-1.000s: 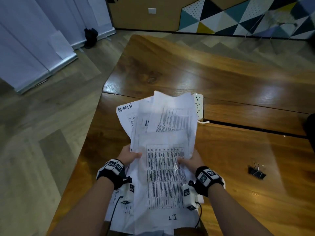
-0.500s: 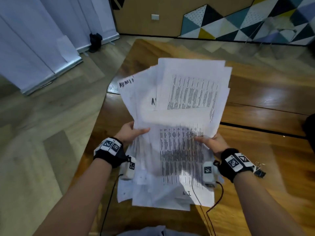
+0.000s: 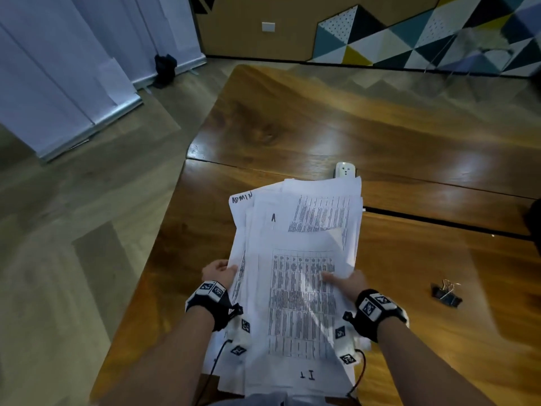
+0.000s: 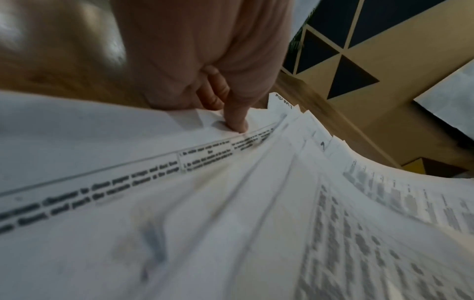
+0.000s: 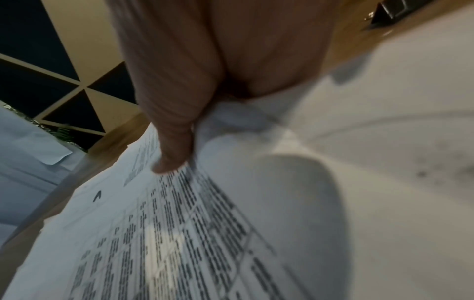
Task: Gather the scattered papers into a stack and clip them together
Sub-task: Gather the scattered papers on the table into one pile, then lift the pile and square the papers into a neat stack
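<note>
A loose stack of white printed papers (image 3: 295, 259) is held between both hands over the near part of the wooden table (image 3: 409, 148). The sheets are uneven, their far edges fanned out; one is marked "ADMIN". My left hand (image 3: 218, 272) grips the stack's left edge, with a finger pressing the sheets (image 4: 238, 121). My right hand (image 3: 344, 281) pinches the right edge, thumb on the top sheet (image 5: 169, 162). A black binder clip (image 3: 446, 294) lies on the table to the right, apart from my hands; it also shows in the right wrist view (image 5: 392, 10).
A white power strip (image 3: 345, 170) pokes out beyond the papers' far edge, by the seam between the two table halves. The table's left edge drops to a wood-pattern floor (image 3: 73, 230). White panels (image 3: 44, 83) and a patterned wall (image 3: 439, 33) stand behind.
The stack was lifted and tilted up half a second ago; now it has come back down toward the table, and its far edges lie closer together.
</note>
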